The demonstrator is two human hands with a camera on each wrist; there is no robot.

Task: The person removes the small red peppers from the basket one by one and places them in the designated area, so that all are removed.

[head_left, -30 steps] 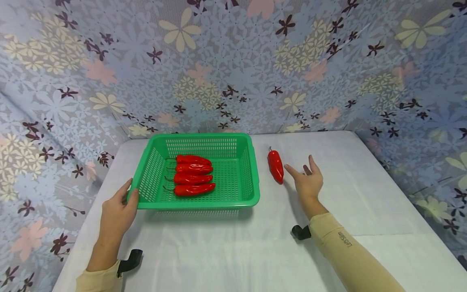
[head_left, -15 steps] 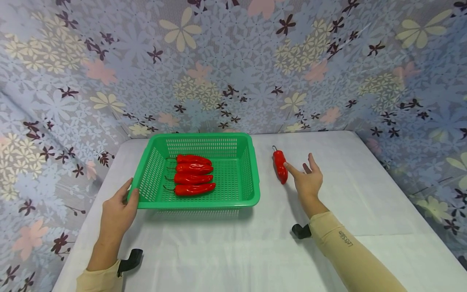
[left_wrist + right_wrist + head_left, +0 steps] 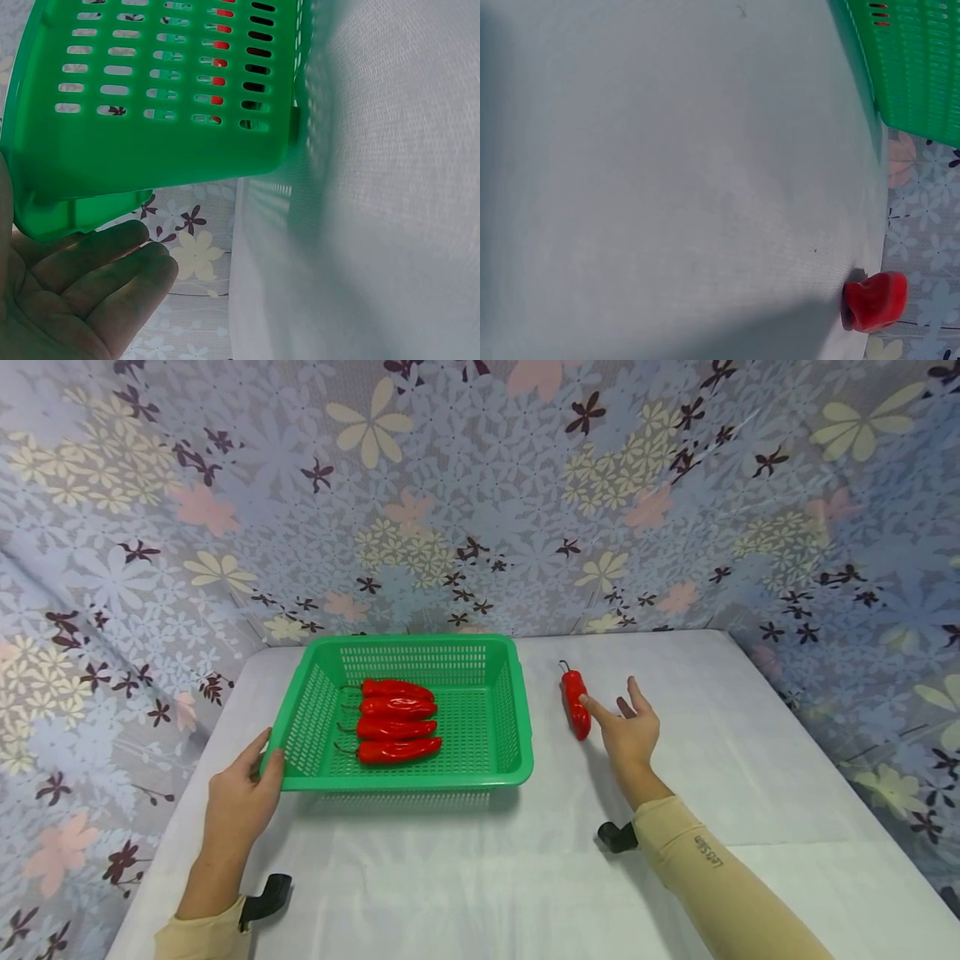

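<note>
A green perforated plastic basket (image 3: 408,781) stands on the white-covered table, holding several red chili peppers (image 3: 397,728) laid in a row with stems to the left. My left hand (image 3: 242,797) grips the basket's near left corner, thumb on the rim; the left wrist view shows its fingers (image 3: 112,274) below the rim corner. Right of the basket lies a single red chili pepper (image 3: 576,703), stem pointing away. My right hand (image 3: 632,735) hovers with fingers spread and palm turned leftward, its thumb tip overlapping this pepper's right side. In the right wrist view, the pepper (image 3: 876,301) shows end-on.
The white cloth (image 3: 450,877) covers the table out to its edges. A flowered fabric (image 3: 480,502) hangs behind the table and along both sides. Black wrist cameras (image 3: 267,900) jut inward from both sleeves.
The loose chili pepper has rolled a little to the right, so that the right thumb now overlaps it. The left hand, basket and peppers inside have stayed in place.
</note>
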